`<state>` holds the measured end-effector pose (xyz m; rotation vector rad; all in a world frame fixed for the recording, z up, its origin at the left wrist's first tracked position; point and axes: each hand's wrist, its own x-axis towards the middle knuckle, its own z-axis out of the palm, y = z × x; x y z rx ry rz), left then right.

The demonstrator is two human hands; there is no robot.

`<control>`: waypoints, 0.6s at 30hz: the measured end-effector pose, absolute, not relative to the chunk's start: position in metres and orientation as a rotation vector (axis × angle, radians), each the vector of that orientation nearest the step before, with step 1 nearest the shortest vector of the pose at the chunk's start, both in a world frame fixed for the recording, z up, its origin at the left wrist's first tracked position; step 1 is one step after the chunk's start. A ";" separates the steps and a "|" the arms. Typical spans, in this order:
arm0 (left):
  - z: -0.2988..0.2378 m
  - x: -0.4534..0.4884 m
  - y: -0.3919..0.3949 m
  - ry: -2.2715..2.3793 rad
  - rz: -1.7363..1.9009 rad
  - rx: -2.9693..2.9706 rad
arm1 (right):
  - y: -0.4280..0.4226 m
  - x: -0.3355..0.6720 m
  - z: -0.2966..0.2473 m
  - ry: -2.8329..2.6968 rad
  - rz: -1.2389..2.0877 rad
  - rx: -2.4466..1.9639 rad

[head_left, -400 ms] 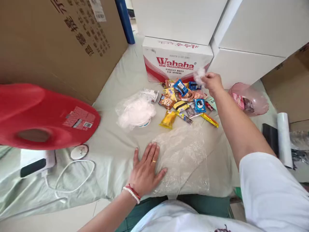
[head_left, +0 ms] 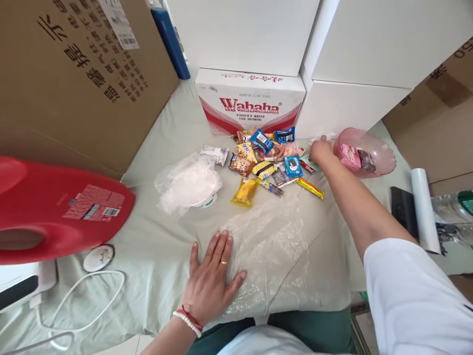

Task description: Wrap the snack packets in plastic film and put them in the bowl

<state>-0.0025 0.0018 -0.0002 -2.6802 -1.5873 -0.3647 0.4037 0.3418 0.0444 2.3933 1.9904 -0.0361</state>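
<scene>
My left hand (head_left: 210, 283) lies flat with fingers spread on the left edge of a clear plastic bag (head_left: 271, 246) spread over the pale green cloth (head_left: 162, 236). My right hand (head_left: 320, 149) reaches far forward and rests with curled fingers at the right edge of a pile of small snack packets (head_left: 268, 160), just left of a pink bowl (head_left: 373, 165). A bit of white shows at its fingertips; what it grips is hidden. The bowl holds two packets.
A Wahaha carton (head_left: 251, 106) and white boxes (head_left: 354, 59) stand behind the snacks. A brown carton (head_left: 74, 74) is at the left, a red container (head_left: 55, 212) below it. A bagged tub (head_left: 188, 185), white cable (head_left: 88, 301) and white roll (head_left: 423, 209) lie around.
My right hand has dropped from above the snack pile to the cloth beside the pink bowl. The view shifted slightly right. My left hand stayed flat on the bag.
</scene>
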 end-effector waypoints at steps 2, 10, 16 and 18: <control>0.000 -0.002 0.002 -1.587 -0.365 -2.683 | 0.340 0.401 0.051 1.892 0.032 2.434; -0.004 -0.002 0.001 -1.602 -0.365 -2.683 | 0.355 0.364 0.073 2.066 -0.309 2.672; -0.007 -0.002 -0.001 -1.639 -0.359 -2.691 | 0.330 0.347 0.061 1.940 -0.611 2.950; -0.008 -0.002 -0.001 -1.638 -0.377 -2.694 | 0.313 0.358 0.076 1.987 -0.361 3.078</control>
